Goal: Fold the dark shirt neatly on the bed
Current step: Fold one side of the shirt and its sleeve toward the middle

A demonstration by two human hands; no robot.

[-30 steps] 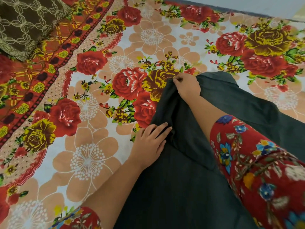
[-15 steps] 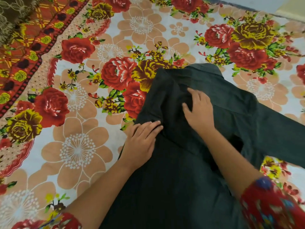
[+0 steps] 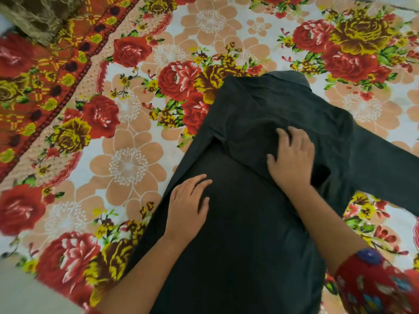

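Shirt [image 3: 244, 223] lies on floral bedsheet [image 3: 127, 164], one sleeve out right. Your left hand [image 3: 188, 207] flat, fingers straight, pressing shirt. Your right hand [image 3: 292, 159] spread, pressing folded flap.

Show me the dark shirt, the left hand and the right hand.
dark shirt [image 3: 283, 105]: head view, upper panel below the collar.
left hand [image 3: 188, 201]: head view, back of the hand.
right hand [image 3: 292, 160]: head view, back of the hand.

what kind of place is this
Most likely a bedroom: the dark shirt lies spread on a floral bedsheet, and a brown patterned cushion or blanket sits at the far left.
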